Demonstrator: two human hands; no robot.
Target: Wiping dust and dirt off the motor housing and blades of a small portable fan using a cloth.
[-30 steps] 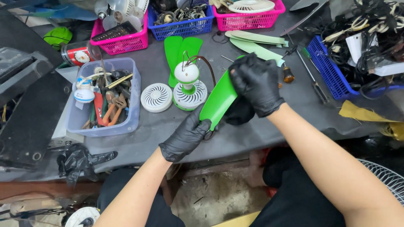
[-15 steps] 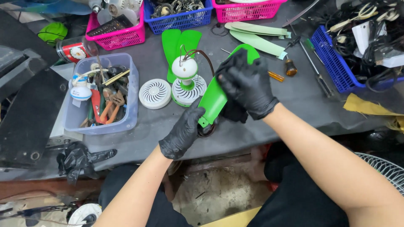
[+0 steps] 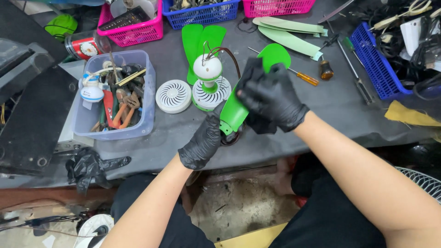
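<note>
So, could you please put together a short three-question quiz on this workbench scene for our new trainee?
1. True or false: both hands wear black gloves.
2. What does the left hand grip?
A. the lower end of the bright green fan blade
B. the yellow-handled screwdriver
C. the white round grille
3. Fill in: the clear plastic bin of hand tools sits to the ____ of the white round grille in the picture.

Key
1. True. The right hand is gloved too; it presses a black cloth on the blade.
2. A. The screwdriver and grille lie untouched on the grey table.
3. Left.
</note>
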